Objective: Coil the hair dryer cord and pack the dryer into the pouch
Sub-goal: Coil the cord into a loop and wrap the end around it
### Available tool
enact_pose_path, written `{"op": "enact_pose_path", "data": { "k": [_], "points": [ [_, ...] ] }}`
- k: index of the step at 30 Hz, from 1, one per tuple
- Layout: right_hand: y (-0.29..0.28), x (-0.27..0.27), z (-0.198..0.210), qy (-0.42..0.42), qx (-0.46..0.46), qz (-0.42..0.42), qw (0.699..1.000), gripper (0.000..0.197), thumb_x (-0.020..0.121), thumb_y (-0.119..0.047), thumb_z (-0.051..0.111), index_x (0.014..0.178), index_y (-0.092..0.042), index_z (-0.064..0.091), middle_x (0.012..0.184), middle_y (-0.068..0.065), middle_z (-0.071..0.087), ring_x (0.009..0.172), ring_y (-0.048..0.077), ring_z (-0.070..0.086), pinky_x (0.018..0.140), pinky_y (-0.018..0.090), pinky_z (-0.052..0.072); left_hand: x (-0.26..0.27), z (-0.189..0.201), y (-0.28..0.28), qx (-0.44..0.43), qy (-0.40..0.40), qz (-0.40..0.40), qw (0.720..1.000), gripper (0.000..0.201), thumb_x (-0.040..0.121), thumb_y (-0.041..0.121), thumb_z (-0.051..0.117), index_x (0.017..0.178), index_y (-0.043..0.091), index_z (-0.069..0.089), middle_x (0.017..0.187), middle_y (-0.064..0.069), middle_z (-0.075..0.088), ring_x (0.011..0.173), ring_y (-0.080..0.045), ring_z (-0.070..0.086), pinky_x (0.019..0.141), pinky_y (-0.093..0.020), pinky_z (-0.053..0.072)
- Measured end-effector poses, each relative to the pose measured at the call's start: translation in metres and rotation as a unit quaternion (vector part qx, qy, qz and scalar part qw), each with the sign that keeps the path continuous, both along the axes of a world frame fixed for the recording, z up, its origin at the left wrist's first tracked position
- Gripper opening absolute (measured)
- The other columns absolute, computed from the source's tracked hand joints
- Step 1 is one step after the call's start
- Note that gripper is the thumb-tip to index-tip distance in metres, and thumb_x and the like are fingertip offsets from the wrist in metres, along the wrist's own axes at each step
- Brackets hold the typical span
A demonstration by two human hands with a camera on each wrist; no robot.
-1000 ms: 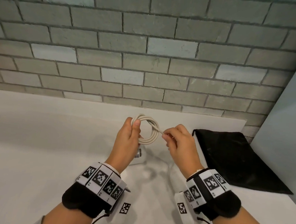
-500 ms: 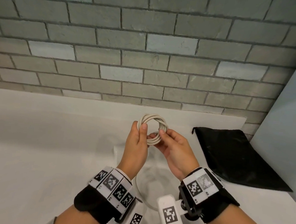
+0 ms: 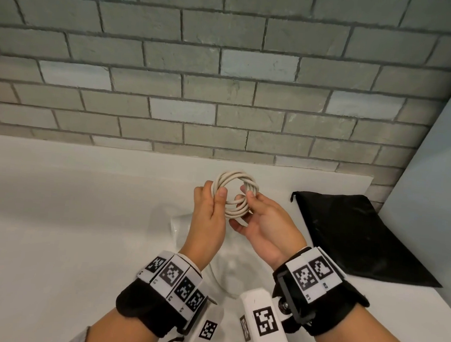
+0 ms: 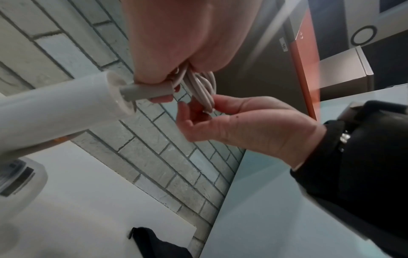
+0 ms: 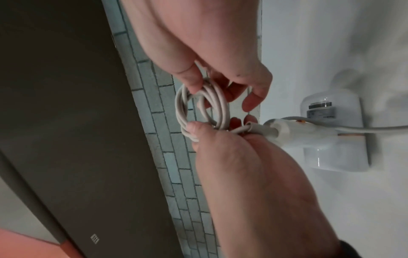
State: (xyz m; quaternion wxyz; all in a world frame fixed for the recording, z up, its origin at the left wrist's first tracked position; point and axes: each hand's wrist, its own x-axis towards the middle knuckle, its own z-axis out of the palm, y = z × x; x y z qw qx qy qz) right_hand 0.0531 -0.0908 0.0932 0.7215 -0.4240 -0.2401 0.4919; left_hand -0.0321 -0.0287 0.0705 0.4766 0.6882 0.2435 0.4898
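The beige cord is wound into a small coil [image 3: 234, 191] held up over the white counter. My left hand [image 3: 216, 196] grips the coil's left side, thumb in front. Thumb and fingers of my right hand [image 3: 246, 198], palm up, pinch its right side. In the left wrist view the coil [image 4: 204, 90] runs into a grey sleeve [image 4: 145, 90] at the end of the white dryer handle [image 4: 55, 108], right under my left hand. The dryer body [image 5: 331, 132] lies on the counter below both hands. The black pouch [image 3: 347, 231] lies flat to the right.
A slack stretch of cord [image 3: 216, 281] loops on the white counter [image 3: 70, 227] near my wrists. A grey brick wall [image 3: 224, 91] closes off the back, and a pale panel [image 3: 435, 183] stands at the right behind the pouch.
My right hand stopped drawing a strand out to the right, turned palm up and closed in on the coil's right side. The coil has gained a loop, and both hands sit closer together.
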Motion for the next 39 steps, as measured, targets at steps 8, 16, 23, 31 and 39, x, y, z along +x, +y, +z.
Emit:
{"op": "enact_pose_path", "data": {
  "k": [8,16,23,31,39],
  "points": [
    [0.003,0.008,-0.004,-0.125,-0.056,0.003,0.991,0.017,0.089,-0.019,0.054,0.104,-0.011,0.055,0.071,0.001,0.057,0.071,0.015,0.056,0.079,0.036,0.043,0.006,-0.007,-0.006,0.012,-0.005,-0.034,0.999,0.014,0.096,0.022,0.034,0.084,0.026,0.041,0.088,0.005,0.037,0.080,-0.001,0.045,0.072,-0.002,0.038],
    [-0.002,0.008,-0.003,-0.155,-0.043,0.018,0.987,0.037,0.082,0.007,0.051,0.108,-0.018,0.050,0.049,-0.004,0.050,0.057,0.011,0.053,0.058,0.028,0.041,0.008,-0.011,-0.002,0.033,-0.010,-0.044,0.998,0.020,0.096,0.016,0.035,0.079,0.026,0.040,0.086,0.006,0.036,0.070,0.008,0.043,0.072,-0.005,0.038],
    [-0.004,0.014,0.007,-0.030,-0.059,0.101,0.993,0.046,0.081,0.016,0.028,0.114,-0.012,0.045,0.096,0.017,0.058,0.080,0.020,0.061,0.073,0.039,0.057,0.004,-0.010,-0.002,0.141,0.013,-0.055,0.988,0.018,0.091,0.020,0.035,0.084,0.037,0.038,0.089,0.009,0.034,0.079,0.011,0.044,0.076,-0.003,0.036],
    [-0.012,0.018,0.004,-0.176,-0.137,0.068,0.972,0.031,0.086,0.010,0.041,0.111,-0.008,0.039,0.085,0.014,0.061,0.071,0.025,0.064,0.054,0.027,0.058,0.006,-0.013,0.003,0.160,0.038,-0.013,0.986,0.009,0.094,0.019,0.037,0.087,0.019,0.043,0.091,0.013,0.030,0.078,0.014,0.041,0.076,-0.001,0.034],
    [-0.013,0.015,-0.009,-0.180,-0.104,-0.079,0.975,0.029,0.086,0.004,0.052,0.109,-0.008,0.039,0.077,0.017,0.064,0.054,0.022,0.066,0.060,0.032,0.059,0.009,-0.016,0.002,0.153,0.045,0.004,0.987,0.010,0.095,0.015,0.038,0.088,0.015,0.044,0.088,0.011,0.030,0.075,0.012,0.041,0.073,-0.002,0.034]
  ]
}}
